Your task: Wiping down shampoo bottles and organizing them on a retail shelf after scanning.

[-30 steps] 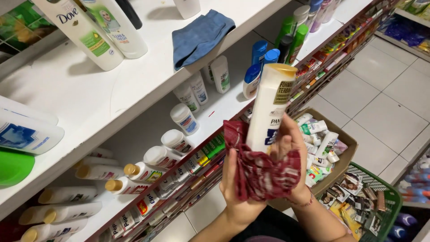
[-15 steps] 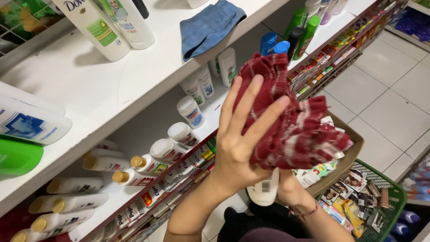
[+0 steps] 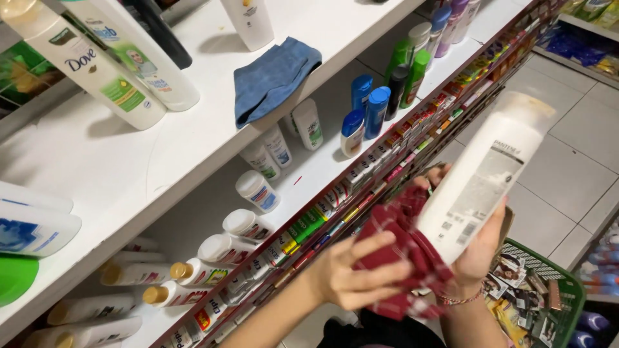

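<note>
Fingers: left hand point(image 3: 351, 280) clutches red cloth point(image 3: 403, 248) | right hand point(image 3: 480, 251) grips white bottle point(image 3: 483, 174) | long axis tilted, cap up-right

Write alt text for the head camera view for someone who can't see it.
A person's right hand holds a tall white bottle while the left hand presses a dark red checked cloth against its base. Beside them, white store shelves hold bottles and a folded blue cloth.
</note>
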